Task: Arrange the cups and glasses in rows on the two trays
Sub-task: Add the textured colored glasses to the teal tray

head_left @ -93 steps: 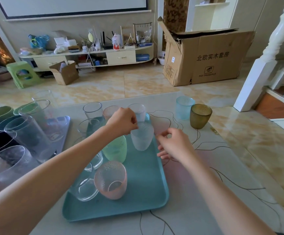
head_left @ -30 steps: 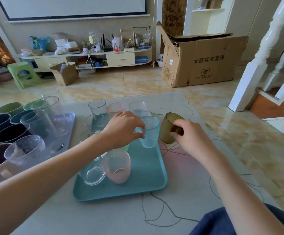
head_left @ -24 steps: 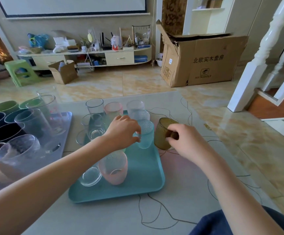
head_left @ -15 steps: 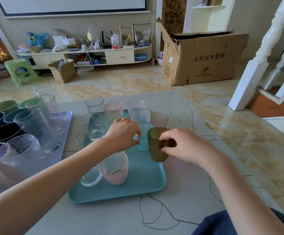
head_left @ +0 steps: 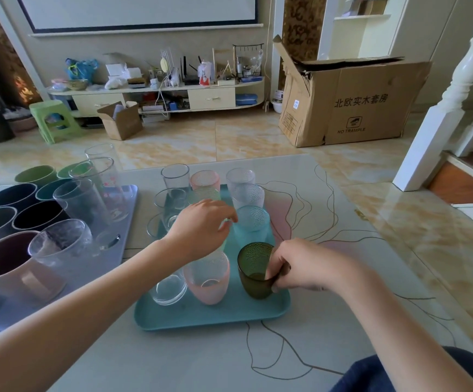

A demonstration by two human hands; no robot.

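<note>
A teal tray [head_left: 201, 315] lies in the middle of the table with several glasses in rows. My right hand [head_left: 306, 267] pinches the rim of an olive-green glass [head_left: 253, 271], which stands at the tray's near right, beside a pink glass [head_left: 207, 278] and a clear glass [head_left: 169, 287]. My left hand [head_left: 201, 230] hovers over the tray's middle with loosely curled fingers, fingertips beside a light blue glass [head_left: 251, 224]. It hides a green glass beneath it. A grey tray [head_left: 129, 210] on the left holds dark mugs and tall clear glasses.
The table's far edge runs just behind the back row of glasses. Bare tabletop with line drawings lies right of the teal tray. A big cardboard box [head_left: 351, 103] and a green stool [head_left: 51, 120] stand on the floor beyond. My knee [head_left: 399, 374] shows at the bottom right.
My right hand carried the olive-green glass from the table onto the tray's near right. My left hand set the blue glass in the right column and its fingers came off it.
</note>
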